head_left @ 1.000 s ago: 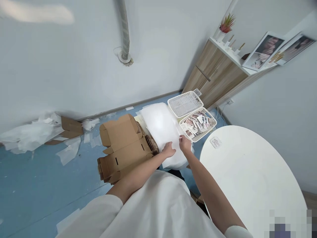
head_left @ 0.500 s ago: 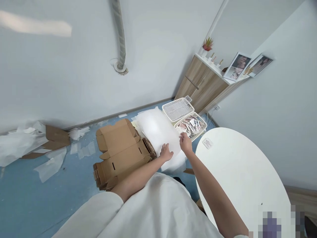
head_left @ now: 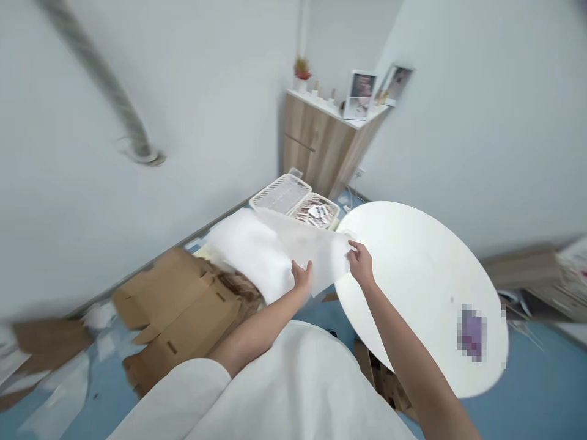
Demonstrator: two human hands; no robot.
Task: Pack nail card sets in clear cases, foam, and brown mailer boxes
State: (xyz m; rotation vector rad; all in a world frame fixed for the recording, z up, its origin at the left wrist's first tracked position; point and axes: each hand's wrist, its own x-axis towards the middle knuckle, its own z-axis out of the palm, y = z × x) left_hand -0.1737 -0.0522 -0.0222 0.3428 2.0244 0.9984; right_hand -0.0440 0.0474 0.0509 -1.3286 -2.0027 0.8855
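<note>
Since a second ago, I see the right hand (head_left: pixel 361 261) has drawn one edge of a thin white sheet (head_left: pixel 323 252) away from the stack (head_left: pixel 241 241), travelling from beside the card-filled basket (head_left: pixel 334 215) to over the rim of the round table (head_left: pixel 413 263). The sheet now spans that gap, translucent, and the left hand's (head_left: pixel 301 278) fingers have spread wider. My view has swung right, bringing in more blurred furniture (head_left: pixel 523 266) beyond the table.
</note>
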